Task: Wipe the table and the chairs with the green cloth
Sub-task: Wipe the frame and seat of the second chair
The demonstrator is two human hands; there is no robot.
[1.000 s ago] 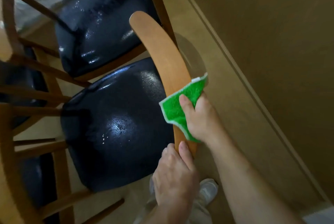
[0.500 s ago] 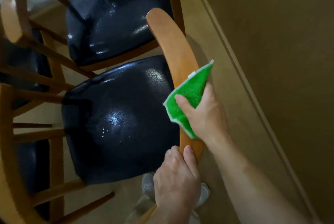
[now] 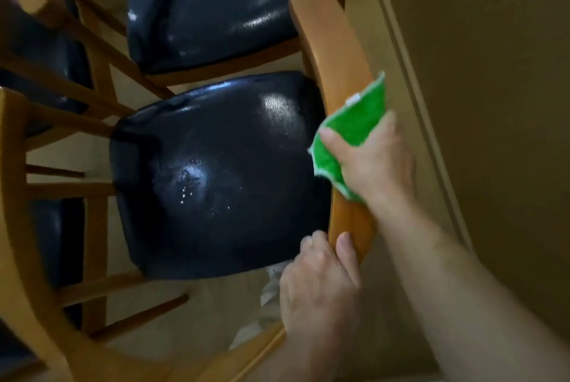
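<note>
A wooden chair with a glossy black seat stands below me. Its curved wooden backrest rail runs up the right of the seat. My right hand presses the green cloth, white-edged, around the middle of that rail. My left hand grips the rail's near end, thumb lying on the wood. The table is out of view.
A second black-seated chair stands just beyond the first. More wooden chair frames and rungs crowd the left side. A tan wall with a baseboard runs close along the right, with a strip of floor between it and the chair.
My right hand has slid the cloth a short way along the rail, away from my left hand. The camera has shifted, so the chairs sit further right in the view.
</note>
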